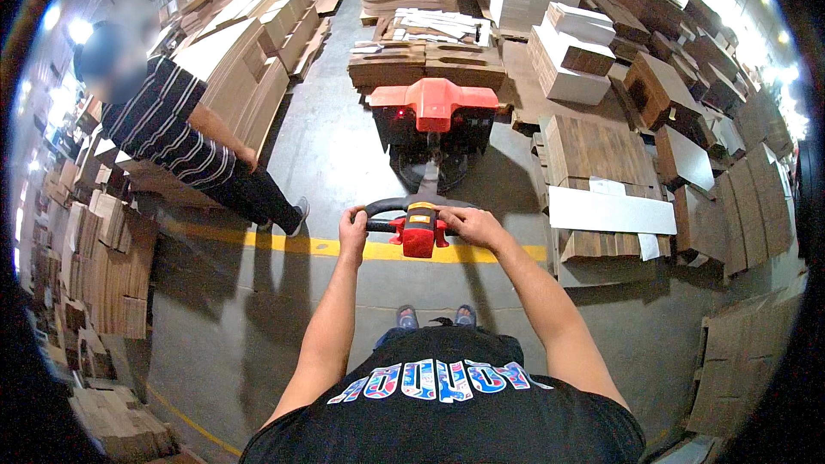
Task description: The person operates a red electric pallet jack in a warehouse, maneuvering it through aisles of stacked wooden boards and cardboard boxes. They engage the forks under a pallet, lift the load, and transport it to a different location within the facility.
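Grey warehouse floor [331, 133] carries a red-topped pallet truck [434, 107], straight far of both hands; its tiller [433, 174] points nearward. Left grip [352, 228] wraps the handlebar [381, 225] at its left end; right grip [473, 226] curls over the right side, nearer the control head [418, 242].

The pallet truck [434, 105] stood ahead of its handle [419, 236], stacked boards [468, 67] lay beyond it, a co-worker [168, 125] stood to its left, and piled panels [593, 155] lay right.

On the floor [323, 155], a gap is dividing the red truck [434, 104] from a person [182, 136]; boards [593, 153] are blocking the right edge.
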`<move>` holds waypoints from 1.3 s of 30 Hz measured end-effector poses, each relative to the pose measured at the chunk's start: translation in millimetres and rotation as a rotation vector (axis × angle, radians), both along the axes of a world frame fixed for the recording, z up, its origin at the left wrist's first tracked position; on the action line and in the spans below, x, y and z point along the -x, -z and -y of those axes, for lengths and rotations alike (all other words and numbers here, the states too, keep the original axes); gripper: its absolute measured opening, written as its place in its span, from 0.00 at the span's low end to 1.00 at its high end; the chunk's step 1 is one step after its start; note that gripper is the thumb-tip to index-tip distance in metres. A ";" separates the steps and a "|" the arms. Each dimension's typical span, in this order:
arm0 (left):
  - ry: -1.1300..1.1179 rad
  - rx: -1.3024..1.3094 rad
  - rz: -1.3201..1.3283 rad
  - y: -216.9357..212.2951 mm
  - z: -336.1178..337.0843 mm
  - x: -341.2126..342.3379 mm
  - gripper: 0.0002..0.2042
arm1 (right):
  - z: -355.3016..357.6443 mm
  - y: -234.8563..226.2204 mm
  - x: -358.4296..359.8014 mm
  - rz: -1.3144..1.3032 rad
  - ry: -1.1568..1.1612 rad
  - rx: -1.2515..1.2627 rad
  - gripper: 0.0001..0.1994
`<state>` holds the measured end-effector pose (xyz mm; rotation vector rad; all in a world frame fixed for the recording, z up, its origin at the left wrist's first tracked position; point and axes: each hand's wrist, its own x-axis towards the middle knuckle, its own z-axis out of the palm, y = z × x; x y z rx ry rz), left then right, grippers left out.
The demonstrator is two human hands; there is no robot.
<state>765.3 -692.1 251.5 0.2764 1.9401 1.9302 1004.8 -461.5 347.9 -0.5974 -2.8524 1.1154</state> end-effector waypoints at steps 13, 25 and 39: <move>0.072 0.082 0.021 17.4 6.8 16.2 0.16 | 5.8 -6.3 5.0 0.011 -0.003 0.055 0.31; 0.049 0.079 -0.008 36.8 1.0 27.3 0.15 | -8.6 29.1 17.6 -0.033 -0.031 0.011 0.29; 0.067 0.046 0.034 28.1 -3.2 13.3 0.16 | -13.5 20.5 9.1 -0.009 -0.028 -0.007 0.30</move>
